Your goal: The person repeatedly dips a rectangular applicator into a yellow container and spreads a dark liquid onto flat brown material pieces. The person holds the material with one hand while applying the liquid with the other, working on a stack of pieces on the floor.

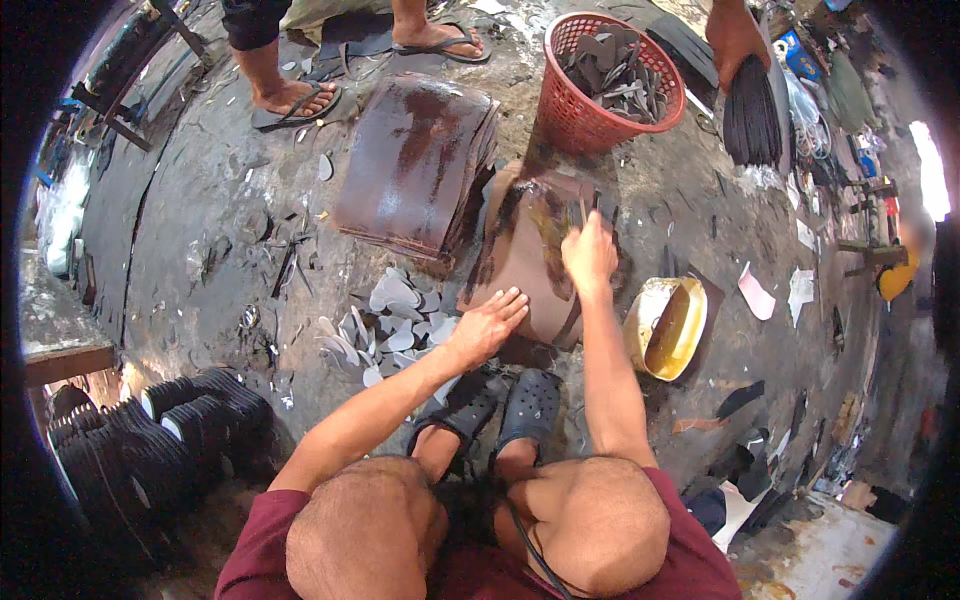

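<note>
In front of my feet lies a brown sheet (pixel 548 312), with a dark, wet-looking smear over its upper part. My left hand (pixel 492 322) rests on the sheet's left side, fingers stretched out flat. The fingers of my right hand (pixel 590 258) are closed round a small brush (pixel 588 208), whose end meets the smeared area; its exact shape is partly hidden. Right of the sheet stands a cut-open yellow container (pixel 688 335) with a yellowish coating inside. A stack of brown sheets (pixel 400 165), stained dark on top, sits to the upper left.
Grey cut-out pieces (pixel 395 318) are heaped left of my left hand. A red plastic basket (pixel 590 110) full of scraps stands ahead. Black sole-shaped pieces (pixel 130 450) are lined up at lower left. Another person's hand (pixel 738 45) holds a black bundle (pixel 752 115); sandalled feet (pixel 295 100) stand ahead.
</note>
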A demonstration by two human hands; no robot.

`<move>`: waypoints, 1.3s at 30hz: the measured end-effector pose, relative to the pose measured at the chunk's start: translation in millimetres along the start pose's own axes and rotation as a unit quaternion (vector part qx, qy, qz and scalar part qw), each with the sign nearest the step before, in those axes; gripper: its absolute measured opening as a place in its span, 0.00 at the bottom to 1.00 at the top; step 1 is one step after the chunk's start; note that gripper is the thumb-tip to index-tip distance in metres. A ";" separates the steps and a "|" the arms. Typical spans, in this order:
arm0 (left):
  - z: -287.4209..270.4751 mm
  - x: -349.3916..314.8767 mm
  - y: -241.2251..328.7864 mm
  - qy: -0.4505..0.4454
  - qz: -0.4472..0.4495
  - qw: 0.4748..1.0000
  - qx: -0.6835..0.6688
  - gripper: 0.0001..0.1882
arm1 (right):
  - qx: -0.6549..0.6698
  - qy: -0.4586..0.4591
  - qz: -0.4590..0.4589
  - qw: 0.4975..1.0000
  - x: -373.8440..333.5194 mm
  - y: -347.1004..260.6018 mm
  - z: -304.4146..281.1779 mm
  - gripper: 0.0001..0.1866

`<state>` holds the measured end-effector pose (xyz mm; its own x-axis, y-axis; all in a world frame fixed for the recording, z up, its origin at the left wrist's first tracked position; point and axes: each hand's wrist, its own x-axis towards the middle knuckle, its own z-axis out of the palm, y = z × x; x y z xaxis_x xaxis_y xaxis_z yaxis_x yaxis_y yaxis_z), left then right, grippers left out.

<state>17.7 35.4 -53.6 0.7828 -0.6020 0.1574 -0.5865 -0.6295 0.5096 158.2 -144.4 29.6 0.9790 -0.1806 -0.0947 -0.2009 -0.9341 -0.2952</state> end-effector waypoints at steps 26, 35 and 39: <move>2.9 23.0 23.0 -0.038 0.006 0.989 0.142 0.32 | -0.062 -0.206 -0.273 0.938 73.8 -28.9 -6.8 0.23; 13.9 7.5 3.0 -0.058 -0.050 0.983 0.166 0.36 | -0.056 -0.194 -0.456 0.867 -27.1 -64.0 14.1 0.22; -5.7 38.7 4.7 -0.041 0.021 0.991 0.128 0.35 | -0.096 -0.098 -0.277 0.951 28.6 -26.5 -0.8 0.20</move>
<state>46.5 12.0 -40.2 0.7429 -0.6619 0.1001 -0.6605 -0.7003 0.2709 191.5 -125.1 35.4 0.9032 0.3994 -0.1570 0.3728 -0.9115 -0.1739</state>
